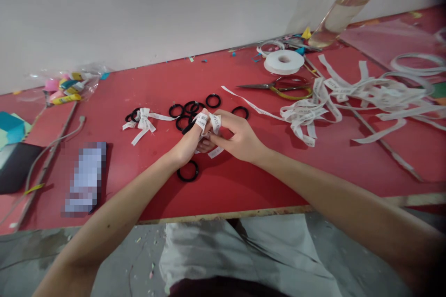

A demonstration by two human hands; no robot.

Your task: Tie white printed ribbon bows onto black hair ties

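A printed white ribbon (215,123) is held between my two hands over the middle of the red table. My left hand (191,141) is closed on it, with the ribbon looped over the fingers and a black hair tie (188,126) by them. From the other side my right hand (240,137) pinches the ribbon; its fingertips are partly hidden. Several black hair ties (213,100) lie loose behind my hands, and one hair tie (188,171) lies in front. To the left, a hair tie with a ribbon bow (144,123) rests on the table.
Scissors (292,88) with yellow-wrapped handles lie behind my right hand, near a white ribbon roll (284,61). Loose printed ribbons (303,116) spread across the right. A phone (87,176), a cable (59,141) and a bag of coloured pieces (68,88) are on the left.
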